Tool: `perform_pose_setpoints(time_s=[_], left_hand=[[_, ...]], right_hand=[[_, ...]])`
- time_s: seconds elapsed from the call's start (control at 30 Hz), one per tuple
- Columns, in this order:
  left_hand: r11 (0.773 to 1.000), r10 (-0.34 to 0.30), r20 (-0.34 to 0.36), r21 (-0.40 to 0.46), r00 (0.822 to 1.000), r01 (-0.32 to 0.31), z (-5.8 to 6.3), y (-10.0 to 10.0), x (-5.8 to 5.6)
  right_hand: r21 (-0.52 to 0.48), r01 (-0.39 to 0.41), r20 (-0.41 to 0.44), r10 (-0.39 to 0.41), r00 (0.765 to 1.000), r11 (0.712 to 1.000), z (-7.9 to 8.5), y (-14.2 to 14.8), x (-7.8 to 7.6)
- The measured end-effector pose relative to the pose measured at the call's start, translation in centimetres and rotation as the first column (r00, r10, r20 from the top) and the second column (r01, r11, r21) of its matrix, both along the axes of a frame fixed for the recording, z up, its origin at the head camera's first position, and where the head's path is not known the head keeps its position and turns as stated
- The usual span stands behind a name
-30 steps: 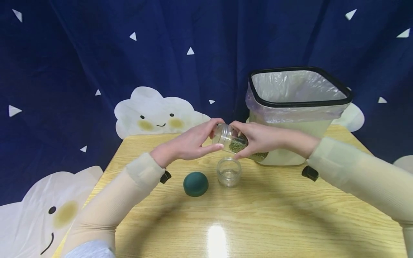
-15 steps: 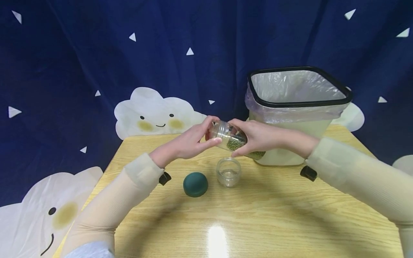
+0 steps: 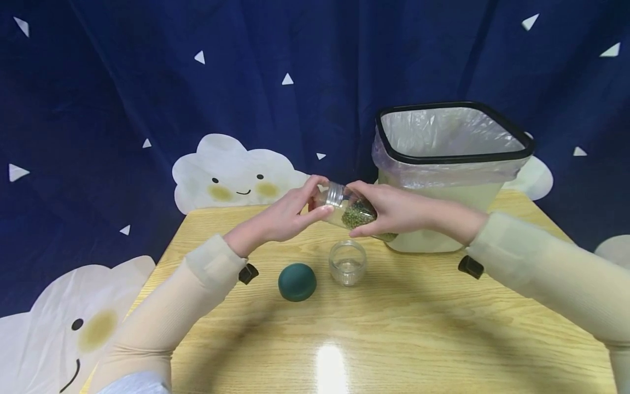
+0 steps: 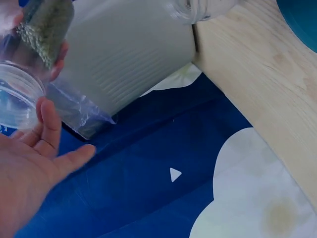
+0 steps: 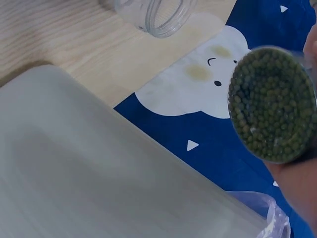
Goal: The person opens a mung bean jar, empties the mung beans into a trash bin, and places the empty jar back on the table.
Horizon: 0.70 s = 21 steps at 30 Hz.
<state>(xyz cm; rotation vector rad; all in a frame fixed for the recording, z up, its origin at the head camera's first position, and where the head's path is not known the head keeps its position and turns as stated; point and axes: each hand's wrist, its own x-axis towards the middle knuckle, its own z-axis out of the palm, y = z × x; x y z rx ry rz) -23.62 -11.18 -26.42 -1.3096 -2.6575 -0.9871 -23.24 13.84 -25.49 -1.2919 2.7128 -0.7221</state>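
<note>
A clear jar (image 3: 337,210) partly filled with small green beans (image 5: 272,104) is tilted on its side above the table, its clear threaded end to the left. My right hand (image 3: 394,210) grips the jar's body from the right. At the clear end, my left hand (image 3: 290,216) holds it between thumb and fingers. Whether a lid sits on that end, I cannot tell. Below the hands stands a small clear container (image 3: 347,264) with a ribbed lower part, and to its left lies a smooth dark-teal rounded object (image 3: 297,282).
A pale bin (image 3: 443,205) with a black rim and a thin plastic liner stands on the table's right back, close behind my right hand. The wooden table (image 3: 394,339) ends at a blue curtain (image 3: 246,82) with white clouds and triangles.
Both hands have shifted slightly left and up, carrying the bean jar with them. The clear container and teal object stay where they were, and the grip looks the same.
</note>
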Motion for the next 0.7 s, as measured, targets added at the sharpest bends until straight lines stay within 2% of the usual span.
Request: perform_pose_setpoints(time_s=[0.13, 0.23, 0.33, 0.47, 0.57, 0.7], left_hand=[[0.997, 0.073, 0.091, -0.036, 0.993, -0.070, 0.4, 0.0, 0.2], [0.995, 0.082, 0.137, -0.068, 0.987, -0.073, 0.5, -0.1, 0.3], [0.992, 0.081, 0.148, -0.103, 0.986, -0.066, 0.7, -0.5, 0.2], [0.993, 0.068, 0.121, -0.108, 0.990, -0.055, 0.8, -1.0, 0.0], [0.997, 0.017, 0.069, -0.077, 0.997, -0.012, 0.9, -1.1, -0.2], [0.997, -0.056, 0.011, -0.055, 0.998, 0.057, 0.9, -1.2, -0.5]], right_hand=[[0.009, -0.004, 0.001, 0.004, 1.000, 1.000, -0.2, -0.1, 0.0], [0.011, -0.001, 0.028, 0.001, 1.000, 1.000, -0.3, 0.0, 0.0], [0.002, 0.001, 0.025, -0.001, 1.000, 1.000, -0.3, 0.1, -0.1], [0.001, -0.004, 0.017, 0.004, 1.000, 1.000, -0.2, 0.2, -0.1], [0.014, -0.001, 0.021, 0.001, 1.000, 1.000, -0.2, 0.3, -0.1], [0.022, 0.004, 0.027, -0.005, 1.000, 1.000, -0.3, 0.3, -0.1]])
